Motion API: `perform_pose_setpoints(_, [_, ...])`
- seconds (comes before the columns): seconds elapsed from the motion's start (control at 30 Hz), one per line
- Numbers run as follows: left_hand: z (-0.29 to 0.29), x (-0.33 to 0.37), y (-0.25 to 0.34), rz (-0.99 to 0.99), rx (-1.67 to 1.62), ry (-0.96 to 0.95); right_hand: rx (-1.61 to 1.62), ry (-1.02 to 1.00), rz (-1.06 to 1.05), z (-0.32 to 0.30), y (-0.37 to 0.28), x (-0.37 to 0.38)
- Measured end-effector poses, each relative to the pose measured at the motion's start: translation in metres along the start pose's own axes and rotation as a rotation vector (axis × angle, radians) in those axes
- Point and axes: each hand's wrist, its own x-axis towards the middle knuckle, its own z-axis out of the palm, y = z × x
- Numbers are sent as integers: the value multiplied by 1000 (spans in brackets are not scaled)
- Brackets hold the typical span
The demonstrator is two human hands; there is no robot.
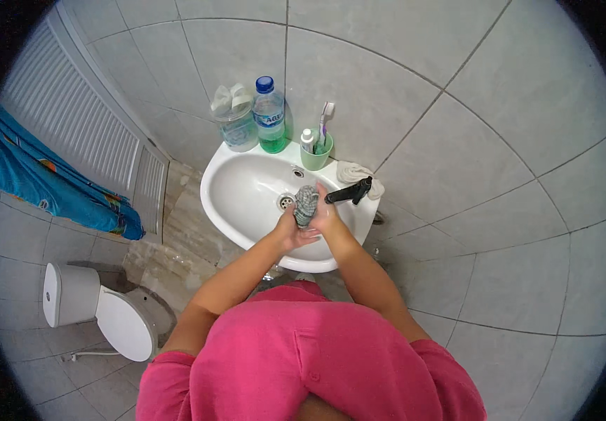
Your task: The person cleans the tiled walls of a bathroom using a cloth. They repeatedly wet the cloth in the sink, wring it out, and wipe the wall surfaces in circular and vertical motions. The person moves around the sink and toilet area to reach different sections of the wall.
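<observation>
Over the white sink point(236, 193) | grey checked cloth point(306, 204): bunched | left hand point(290, 230): fingers grasping the cloth | right hand point(325, 216): against it, finger closure cannot be told | black tap point(348, 191): just beside

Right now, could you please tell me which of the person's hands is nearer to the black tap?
The right. The right hand is close beside the spout tip of the black tap; the left hand is farther left, across the grey cloth.
</observation>
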Motion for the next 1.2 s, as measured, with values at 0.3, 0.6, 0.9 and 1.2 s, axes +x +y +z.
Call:
perform_pose_setpoints(0.3, [-11,46,17,14,99,-150,-1467,5,-918,-22,0,-26])
perform_pose_setpoints(0.6, [14,26,17,218,834,-50,-1826,236,-985,-15,-1,-40])
perform_pose_setpoints(0.9, [-36,84,1,1001,1554,169,-1542,462,-837,-13,17,-19])
perform_pose_setpoints(1.2, [14,17,12,708,1109,87,-1180,261,-567,-21,-17,-85])
